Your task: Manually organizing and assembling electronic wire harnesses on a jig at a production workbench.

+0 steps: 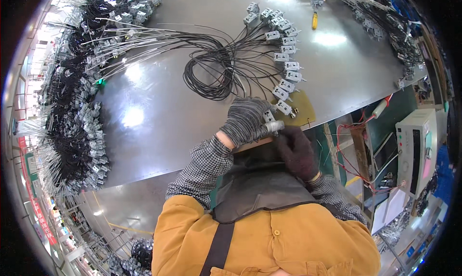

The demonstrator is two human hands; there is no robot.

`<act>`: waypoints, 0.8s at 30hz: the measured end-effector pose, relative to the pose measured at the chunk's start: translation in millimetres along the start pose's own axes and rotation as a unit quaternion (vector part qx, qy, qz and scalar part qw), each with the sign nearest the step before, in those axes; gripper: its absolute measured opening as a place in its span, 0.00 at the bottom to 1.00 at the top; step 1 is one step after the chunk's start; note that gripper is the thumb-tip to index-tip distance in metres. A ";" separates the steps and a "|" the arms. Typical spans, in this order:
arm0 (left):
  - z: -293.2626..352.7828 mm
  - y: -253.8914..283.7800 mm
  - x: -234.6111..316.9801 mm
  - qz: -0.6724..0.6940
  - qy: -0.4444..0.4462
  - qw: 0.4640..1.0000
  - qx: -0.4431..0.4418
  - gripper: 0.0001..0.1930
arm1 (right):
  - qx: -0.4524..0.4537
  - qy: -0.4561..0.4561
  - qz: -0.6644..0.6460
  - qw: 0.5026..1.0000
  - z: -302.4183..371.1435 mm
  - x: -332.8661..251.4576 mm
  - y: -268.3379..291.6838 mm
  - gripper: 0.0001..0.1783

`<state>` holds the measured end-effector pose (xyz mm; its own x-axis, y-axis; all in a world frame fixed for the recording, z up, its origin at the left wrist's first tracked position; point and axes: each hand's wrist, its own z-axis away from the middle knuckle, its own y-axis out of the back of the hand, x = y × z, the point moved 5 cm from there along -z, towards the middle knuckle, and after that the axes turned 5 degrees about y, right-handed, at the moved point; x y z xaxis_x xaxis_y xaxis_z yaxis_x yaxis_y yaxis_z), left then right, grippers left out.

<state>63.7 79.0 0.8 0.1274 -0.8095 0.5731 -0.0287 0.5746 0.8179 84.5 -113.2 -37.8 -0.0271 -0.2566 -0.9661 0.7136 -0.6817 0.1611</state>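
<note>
My left hand [248,116], in a grey striped glove with a pale wrap on the thumb, is closed on a small grey metal switch-like housing [268,115] at the table's near edge. Close by its thumb is my right hand [294,151], in a dark maroon glove, fingers bent together; what they hold, if anything, is hidden. More such housings [287,86] lie in a curved row just beyond, each on a black cable. These cables gather into a coiled bundle [209,76], their pale ends fanning out to the left. Under the nearest housings lies a yellowish pad [303,107].
Heaps of cabled housings [72,107] line the table's left side, with more [370,23] at the far right. A yellow-handled tool [314,21] lies on the metal table [159,102]. Right of the table stand a beige instrument box [416,151] and red wires [339,141].
</note>
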 end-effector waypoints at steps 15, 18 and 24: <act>-2.8 -2.1 6.6 -0.033 0.047 0.998 -0.022 0.29 | 0.019 0.057 0.053 0.997 -6.9 4.9 8.4 0.21; -2.8 -3.6 2.7 -0.023 0.060 0.998 -0.029 0.27 | -0.101 0.253 0.055 0.961 -8.4 -9.7 2.4 0.14; 1.0 -8.5 -1.2 -0.019 0.065 0.998 -0.007 0.27 | 0.039 0.208 0.269 0.940 -7.1 -27.3 1.9 0.13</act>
<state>62.8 74.9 -6.9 0.2564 -0.8089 0.5290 -0.0076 0.5456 0.8380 91.5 -102.5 -12.6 0.6103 -0.2990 -0.7336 0.4927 -0.5819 0.6471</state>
